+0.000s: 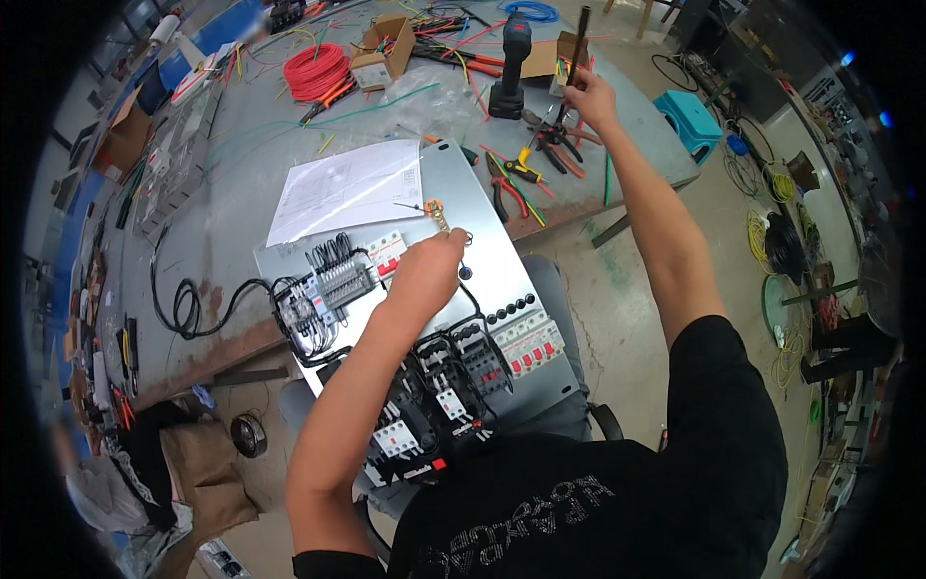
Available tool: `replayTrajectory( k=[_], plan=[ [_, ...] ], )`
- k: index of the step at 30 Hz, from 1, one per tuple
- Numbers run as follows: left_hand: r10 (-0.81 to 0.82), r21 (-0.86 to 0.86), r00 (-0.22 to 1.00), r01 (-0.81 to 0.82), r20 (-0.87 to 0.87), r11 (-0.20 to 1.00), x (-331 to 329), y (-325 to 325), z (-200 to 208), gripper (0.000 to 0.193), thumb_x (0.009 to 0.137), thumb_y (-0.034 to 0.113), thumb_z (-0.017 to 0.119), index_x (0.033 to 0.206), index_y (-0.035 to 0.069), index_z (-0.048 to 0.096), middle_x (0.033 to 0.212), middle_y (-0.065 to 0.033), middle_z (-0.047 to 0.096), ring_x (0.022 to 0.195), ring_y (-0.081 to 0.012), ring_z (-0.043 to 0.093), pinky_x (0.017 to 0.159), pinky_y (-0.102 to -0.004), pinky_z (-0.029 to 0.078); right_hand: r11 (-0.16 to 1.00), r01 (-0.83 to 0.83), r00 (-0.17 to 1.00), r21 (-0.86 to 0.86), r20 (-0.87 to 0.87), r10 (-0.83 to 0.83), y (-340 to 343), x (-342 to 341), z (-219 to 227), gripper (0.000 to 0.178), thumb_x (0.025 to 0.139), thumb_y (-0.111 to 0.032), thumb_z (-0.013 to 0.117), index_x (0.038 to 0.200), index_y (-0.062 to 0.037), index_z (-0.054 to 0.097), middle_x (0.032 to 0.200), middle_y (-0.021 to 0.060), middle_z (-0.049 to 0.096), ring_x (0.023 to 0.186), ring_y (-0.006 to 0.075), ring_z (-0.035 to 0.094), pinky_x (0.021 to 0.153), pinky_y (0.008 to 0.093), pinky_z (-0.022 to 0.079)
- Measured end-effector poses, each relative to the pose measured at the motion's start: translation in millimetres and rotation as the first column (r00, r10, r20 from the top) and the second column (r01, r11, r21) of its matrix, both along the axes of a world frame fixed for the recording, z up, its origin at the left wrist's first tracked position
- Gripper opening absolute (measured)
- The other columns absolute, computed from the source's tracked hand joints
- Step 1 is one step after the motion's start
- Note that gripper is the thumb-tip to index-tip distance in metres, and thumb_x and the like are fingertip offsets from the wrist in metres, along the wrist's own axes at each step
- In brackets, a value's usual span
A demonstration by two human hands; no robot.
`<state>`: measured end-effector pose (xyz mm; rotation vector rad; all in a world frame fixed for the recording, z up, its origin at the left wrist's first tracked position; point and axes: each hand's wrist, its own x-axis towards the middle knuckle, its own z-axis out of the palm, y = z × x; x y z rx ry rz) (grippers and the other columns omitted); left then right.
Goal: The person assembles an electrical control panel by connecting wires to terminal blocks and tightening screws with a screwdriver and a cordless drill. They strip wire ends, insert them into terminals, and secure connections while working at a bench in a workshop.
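Pinching a long dark stick (580, 43), the right grip (590, 100) holds it near pliers (561, 151) on the surface (641, 159). It looks light and stiff; hold its middle. The left grip (430, 274) is by a brass strip (441, 219); I can't tell if it pinches.

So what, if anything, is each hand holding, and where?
Right hand: a dark rod, gripped partway along. Left hand: can't tell from this angle.
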<state>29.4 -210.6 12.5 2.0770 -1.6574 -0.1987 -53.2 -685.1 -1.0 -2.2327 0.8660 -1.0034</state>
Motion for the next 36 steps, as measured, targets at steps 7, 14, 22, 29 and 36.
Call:
replayTrajectory(
  k=[7,14,22,29,36],
  plan=[
    [0.158,-0.123,0.949,-0.197,-0.271,0.973,14,24,32,0.029,0.094,0.004,0.062,0.121,0.0,0.07,0.105,-0.026,0.074,0.098,-0.0461,0.07,0.089,-0.0539,0.056,0.992,-0.072,0.989,-0.105,0.12,0.085,50,-2,14,0.026,0.085,-0.022,0.078,0.1,-0.0019,0.072,0.087,0.0142,0.079,0.079,0.0284,0.076,0.075,0.0409,0.058],
    [0.043,-0.029,0.991,-0.047,-0.124,0.998,-10,35,11,0.023,0.094,0.017,0.073,0.112,0.003,0.072,0.089,-0.021,0.073,0.085,-0.0423,0.072,0.079,-0.0507,0.056,0.977,0.039,0.969,-0.209,0.245,0.014,52,14,17,0.022,0.085,-0.016,0.078,0.102,-0.0041,0.069,0.089,0.0152,0.076,0.084,0.0314,0.075,0.078,0.0418,0.058],
    [0.014,0.149,0.984,0.013,-0.175,0.989,-14,30,-25,0.029,0.095,0.025,0.073,0.11,0.0,0.077,0.095,-0.0247,0.076,0.089,-0.0436,0.073,0.083,-0.0507,0.058,0.929,-0.057,0.995,-0.366,0.054,0.082,76,-12,77,0.016,0.087,-0.015,0.074,0.098,-0.0048,0.07,0.09,0.0157,0.076,0.086,0.0304,0.076,0.077,0.0408,0.059],
    [0.093,0.192,0.975,-0.053,-0.203,0.98,-14,31,-6,0.027,0.095,0.025,0.073,0.108,0.002,0.076,0.089,-0.0219,0.076,0.084,-0.0404,0.073,0.078,-0.0489,0.057,0.879,-0.443,0.897,-0.178,-0.081,0.435,149,-79,161,0.042,0.099,-0.015,0.071,0.139,-0.0061,0.062,0.098,0.0063,0.076,0.084,0.0157,0.067,0.08,0.0317,0.055],
    [0.009,0.044,0.811,0.02,-0.585,0.999,-15,36,48,0.034,0.099,0.022,0.073,0.126,0.0,0.072,0.098,-0.0093,0.076,0.09,-0.0139,0.073,0.079,-0.0319,0.058,0.516,-0.641,0.683,0.568,0.115,0.722,259,-114,181,0.087,0.1,-0.013,0.072,0.171,-0.012,0.021,0.09,0.009,0.073,0.072,0.0119,0.064,0.067,0.0276,0.054]
  ],
)
